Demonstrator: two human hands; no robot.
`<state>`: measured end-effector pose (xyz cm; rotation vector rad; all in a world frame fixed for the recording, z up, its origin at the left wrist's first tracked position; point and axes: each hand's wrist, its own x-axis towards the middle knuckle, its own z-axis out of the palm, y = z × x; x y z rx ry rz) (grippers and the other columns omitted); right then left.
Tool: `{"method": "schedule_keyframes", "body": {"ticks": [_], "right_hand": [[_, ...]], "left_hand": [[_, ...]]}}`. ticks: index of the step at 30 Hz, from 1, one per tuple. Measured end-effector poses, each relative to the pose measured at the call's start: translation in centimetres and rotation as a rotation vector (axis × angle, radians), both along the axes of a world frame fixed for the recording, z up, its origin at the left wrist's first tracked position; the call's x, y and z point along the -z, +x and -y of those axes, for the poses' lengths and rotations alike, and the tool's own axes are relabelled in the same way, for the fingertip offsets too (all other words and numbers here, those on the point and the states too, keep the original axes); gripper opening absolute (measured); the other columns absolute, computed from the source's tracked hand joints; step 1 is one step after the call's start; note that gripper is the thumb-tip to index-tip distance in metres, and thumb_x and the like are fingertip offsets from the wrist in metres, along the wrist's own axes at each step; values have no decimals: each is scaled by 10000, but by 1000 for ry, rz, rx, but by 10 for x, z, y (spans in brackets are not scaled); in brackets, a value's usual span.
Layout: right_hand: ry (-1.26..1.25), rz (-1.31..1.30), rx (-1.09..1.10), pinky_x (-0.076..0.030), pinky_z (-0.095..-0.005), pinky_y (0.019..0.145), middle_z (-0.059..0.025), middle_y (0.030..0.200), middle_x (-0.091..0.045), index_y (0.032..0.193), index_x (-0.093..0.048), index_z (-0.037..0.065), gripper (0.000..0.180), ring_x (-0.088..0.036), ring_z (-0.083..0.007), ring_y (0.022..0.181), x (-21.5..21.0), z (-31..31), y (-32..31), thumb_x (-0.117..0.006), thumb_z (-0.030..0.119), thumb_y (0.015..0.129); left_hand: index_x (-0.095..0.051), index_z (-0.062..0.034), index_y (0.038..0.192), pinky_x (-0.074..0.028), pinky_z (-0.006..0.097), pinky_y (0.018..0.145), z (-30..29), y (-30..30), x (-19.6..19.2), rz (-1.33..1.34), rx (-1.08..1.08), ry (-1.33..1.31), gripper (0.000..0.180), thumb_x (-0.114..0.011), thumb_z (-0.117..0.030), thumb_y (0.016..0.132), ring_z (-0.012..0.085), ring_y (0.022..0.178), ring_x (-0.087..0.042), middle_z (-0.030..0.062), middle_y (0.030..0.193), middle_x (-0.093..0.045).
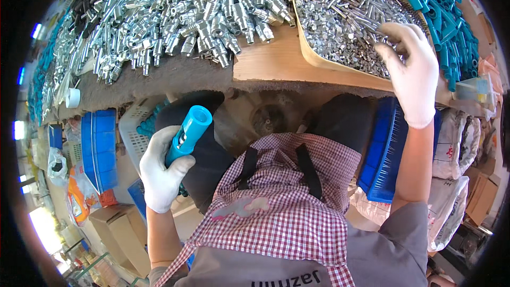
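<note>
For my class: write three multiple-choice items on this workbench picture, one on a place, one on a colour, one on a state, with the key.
1. Where is the right hand?
A. in the tray of small metal parts
B. on the apron
C. under the bench

2. What colour is the plastic tube in the left hand?
A. red
B. blue
C. black

3. How is the tube held?
A. lying on the bench
B. pinched by two fingertips
C. gripped in a closed fist

Key: 1 A, its fingers reach among the parts; 2 B, the tube is light blue; 3 C, gloved fingers wrap its lower end.
</note>
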<state>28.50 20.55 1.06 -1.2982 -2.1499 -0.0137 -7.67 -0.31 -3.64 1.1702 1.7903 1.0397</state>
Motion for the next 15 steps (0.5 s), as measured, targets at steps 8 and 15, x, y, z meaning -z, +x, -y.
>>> {"method": "schedule_keyframes", "body": {"ticks": [8,15], "right_hand": [[-139,87,-91,-499,-357,785,-104,863,-616,971,-710,86,167,-634,-276,857,4,-7,-9,-717,125,809],[-78,-51,-86,-511,-354,766,-94,851,-635,984,-741,100,170,-645,-275,830,15,-17,0,-711,156,826]], "left_hand": [[-631,21,1172,-506,324,897,-15,18,2,-103,84,-7,537,-820,-164,704,203,959,-653,115,1084,-680],[-620,36,1191,-492,343,930,-26,41,2,-196,272,38,706,-837,-460,738,218,1001,-649,113,1101,-665]]}}
